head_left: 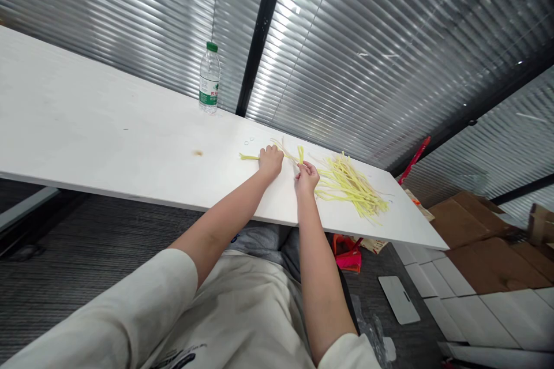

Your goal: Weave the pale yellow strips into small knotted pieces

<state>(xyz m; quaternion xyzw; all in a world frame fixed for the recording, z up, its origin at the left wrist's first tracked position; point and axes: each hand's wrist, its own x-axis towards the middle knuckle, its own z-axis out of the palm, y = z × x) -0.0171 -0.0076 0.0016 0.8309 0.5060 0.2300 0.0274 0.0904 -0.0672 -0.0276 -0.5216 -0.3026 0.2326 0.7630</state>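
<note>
On the white table (142, 144), my left hand (271, 162) is closed over a few thin strips that look like yellow chives (249, 157); their ends stick out to its left. Just to the right, my right hand (307, 177) pinches a yellow strand (300, 153) that stands up bent above the fingertips. Paler thin strands lie on the table between and behind both hands. A loose heap of the same chives (352, 184) is spread beside my right hand. Two small clear rings (249, 141) rest behind my left hand.
A water bottle (209, 81) with a green cap stands near the table's back edge, before a ribbed partition (337, 40). Cardboard boxes (476, 225) are stacked at the right. A red bag (347, 253) and a flat white board (399, 300) are below the table.
</note>
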